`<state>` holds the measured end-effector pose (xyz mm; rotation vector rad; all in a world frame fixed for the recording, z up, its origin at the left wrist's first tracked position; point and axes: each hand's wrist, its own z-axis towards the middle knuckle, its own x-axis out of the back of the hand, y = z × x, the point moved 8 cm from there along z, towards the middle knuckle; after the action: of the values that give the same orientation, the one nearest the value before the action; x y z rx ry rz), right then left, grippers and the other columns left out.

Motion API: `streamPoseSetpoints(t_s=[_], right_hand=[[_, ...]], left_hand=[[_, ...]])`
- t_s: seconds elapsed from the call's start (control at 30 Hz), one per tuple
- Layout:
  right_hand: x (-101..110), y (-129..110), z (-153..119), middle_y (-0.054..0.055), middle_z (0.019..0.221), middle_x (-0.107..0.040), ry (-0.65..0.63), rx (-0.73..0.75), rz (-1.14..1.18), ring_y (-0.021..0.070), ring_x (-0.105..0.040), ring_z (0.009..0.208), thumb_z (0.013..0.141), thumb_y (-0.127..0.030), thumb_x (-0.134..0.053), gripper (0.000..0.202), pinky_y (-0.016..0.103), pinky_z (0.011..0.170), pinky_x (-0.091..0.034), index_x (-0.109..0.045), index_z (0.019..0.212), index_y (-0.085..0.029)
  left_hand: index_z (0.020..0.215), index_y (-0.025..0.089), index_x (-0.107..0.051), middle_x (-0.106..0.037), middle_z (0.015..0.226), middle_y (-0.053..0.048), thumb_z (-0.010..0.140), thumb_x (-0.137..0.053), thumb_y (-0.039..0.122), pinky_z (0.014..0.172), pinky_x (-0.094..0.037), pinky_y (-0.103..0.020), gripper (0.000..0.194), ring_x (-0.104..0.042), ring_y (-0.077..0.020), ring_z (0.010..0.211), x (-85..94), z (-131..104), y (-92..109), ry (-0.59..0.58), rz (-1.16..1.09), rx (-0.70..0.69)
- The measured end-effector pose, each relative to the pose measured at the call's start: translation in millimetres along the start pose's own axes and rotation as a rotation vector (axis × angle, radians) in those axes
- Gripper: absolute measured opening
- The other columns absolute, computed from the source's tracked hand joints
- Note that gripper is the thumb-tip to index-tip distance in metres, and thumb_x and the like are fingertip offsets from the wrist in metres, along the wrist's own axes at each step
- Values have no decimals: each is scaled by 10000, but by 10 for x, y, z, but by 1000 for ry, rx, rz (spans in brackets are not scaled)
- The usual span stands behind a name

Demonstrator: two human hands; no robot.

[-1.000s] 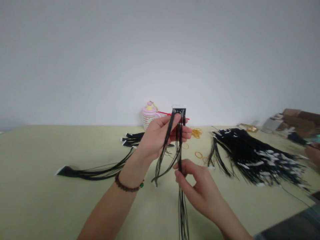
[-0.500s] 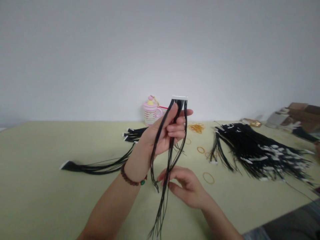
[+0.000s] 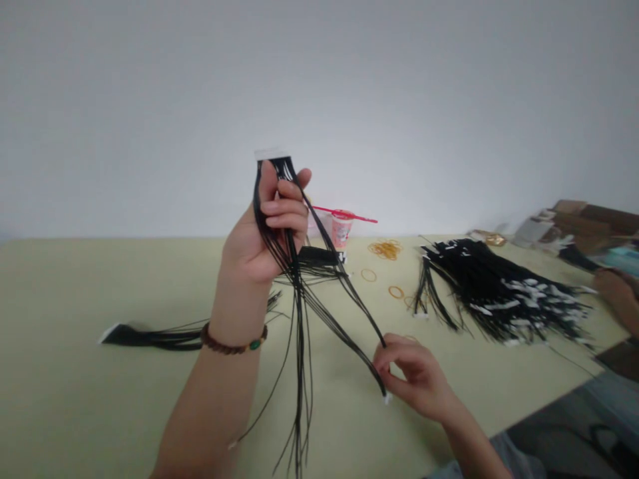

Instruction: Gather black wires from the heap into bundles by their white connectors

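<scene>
My left hand [image 3: 279, 219] is raised and closed around a black wire harness [image 3: 298, 313] just below its wide white connector [image 3: 272, 154]. Its wires hang down in strands, some loose ones ending low in the view. My right hand [image 3: 407, 372], lower and to the right, pinches two strands near their ends, and a small white connector [image 3: 387, 398] shows under its fingertips. Another harness [image 3: 134, 336] lies on the table at the left, partly behind my left forearm. More black wires [image 3: 319, 256] lie behind the held harness.
A large pile of black harnesses [image 3: 494, 286] covers the right side of the table [image 3: 60, 286]. Yellow rubber bands [image 3: 385, 249] and a pink cup [image 3: 342, 229] with a red stick are at the back. Boxes [image 3: 589, 223] and another person's arm [image 3: 616, 299] are at the far right.
My left hand has moved left and up with the harness. My right hand has moved right, drawing strands outward away from the hanging wires. The pink cup has come into view.
</scene>
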<state>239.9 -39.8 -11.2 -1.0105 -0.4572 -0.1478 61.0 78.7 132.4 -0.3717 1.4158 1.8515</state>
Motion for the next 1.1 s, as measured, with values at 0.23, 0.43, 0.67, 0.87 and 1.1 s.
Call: streamPoseSetpoints(t_s=[0.23, 0.43, 0.67, 0.87, 1.1], right_hand=[[357, -389, -122, 66, 664, -588, 97, 37, 327, 172, -569, 597, 834, -382, -473, 249, 292, 524, -447, -641, 829, -198], [682, -809, -238, 39, 598, -531, 340, 270, 168, 165, -505, 509, 759, -427, -586, 195, 297, 450, -426, -629, 881, -282], [612, -972, 160, 58, 757, -550, 294, 185, -108, 165, -547, 700, 844, -244, -517, 158, 310, 588, -456, -674, 840, -240], [766, -984, 640, -14, 689, -583, 571, 160, -169, 95, -547, 554, 771, -210, -624, 313, 210, 501, -460, -538, 1072, -225], [778, -855, 1111, 51, 845, -665, 554, 276, -319, 116, -615, 628, 807, -192, -532, 187, 255, 615, -516, -613, 975, -199]], left_hand=[[802, 142, -616, -428, 507, 38, 905, -391, 289, 358, -280, -86, 288, -343, 4, 382, 111, 112, -45, -22, -49, 69], [801, 103, -617, -416, 487, 46, 892, -423, 272, 349, -292, -64, 273, -363, 14, 358, 80, 130, -230, -130, -162, 250], [784, 83, -638, -443, 489, 41, 747, -642, 274, 340, -274, -97, 194, -338, 4, 358, -250, -22, -639, -430, -23, 440], [904, 81, -659, -517, 503, -3, 769, -576, 438, 428, -334, -164, 391, -443, -59, 435, -391, -134, -834, -549, 264, 399], [731, 101, -675, -612, 570, -54, 826, -476, 451, 571, -414, -191, 414, -534, -87, 537, -369, -139, -727, -536, 533, 278]])
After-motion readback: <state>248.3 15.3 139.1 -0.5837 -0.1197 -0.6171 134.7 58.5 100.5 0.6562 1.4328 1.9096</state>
